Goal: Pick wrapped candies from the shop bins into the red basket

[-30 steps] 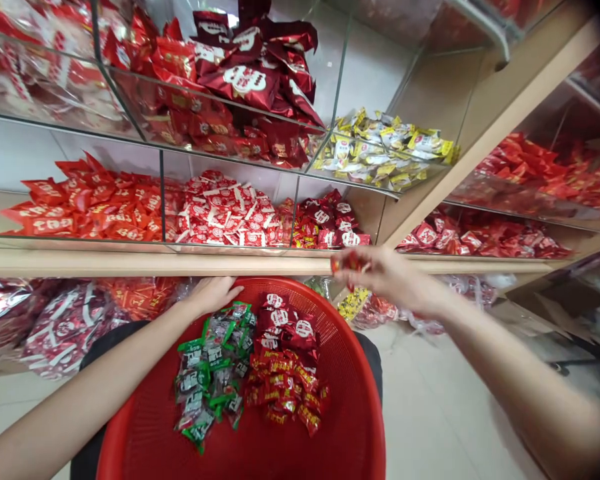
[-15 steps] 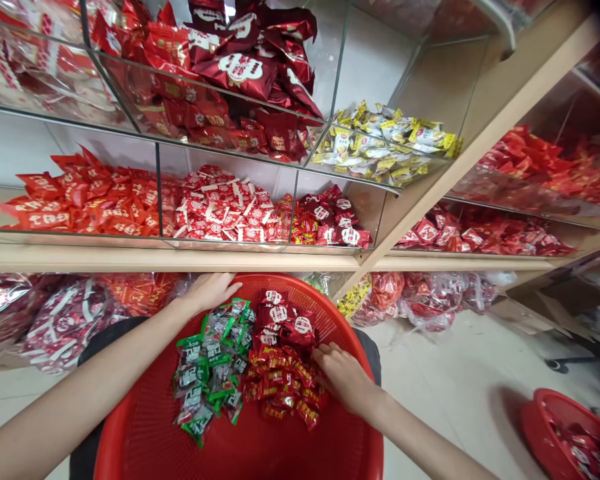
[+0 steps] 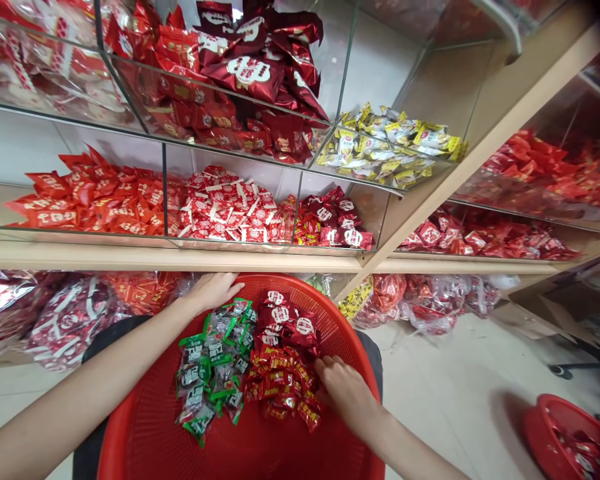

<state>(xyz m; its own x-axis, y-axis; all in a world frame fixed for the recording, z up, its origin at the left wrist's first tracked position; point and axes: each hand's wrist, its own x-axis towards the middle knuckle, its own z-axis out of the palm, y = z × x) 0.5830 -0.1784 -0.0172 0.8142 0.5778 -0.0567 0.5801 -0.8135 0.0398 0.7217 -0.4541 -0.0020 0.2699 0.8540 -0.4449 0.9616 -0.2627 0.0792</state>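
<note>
A large red plastic basket (image 3: 310, 460) with a perforated wall sits between my dark-clad legs. My left hand (image 3: 214, 291) is closed over its far rim, thumb on the inside and the other fingers mostly hidden. Three groups of wrapped candies lie in it: green-edged clear packets (image 3: 220, 373) at left, dark red packets with white labels (image 3: 287, 319) at the back, small red packets with gold lettering (image 3: 280, 380) in front of those. At the right edge of the red packets is my right hand (image 3: 345, 390), fingers curled inward; their tips and anything in them are hidden.
Glass-fronted shelf bins hold red candies (image 3: 100, 197), red-and-white ones (image 3: 230, 207) and yellow-and-white ones (image 3: 390, 143). Bagged candies (image 3: 430, 300) stand under the wooden shelf edge (image 3: 260, 262). A second red basket (image 3: 545, 427) with candies is on the floor at right.
The whole view has shifted slightly to the right. My right hand has moved slightly down along the edge of the red packets, its fingers more curled. My left hand stays on the rim.
</note>
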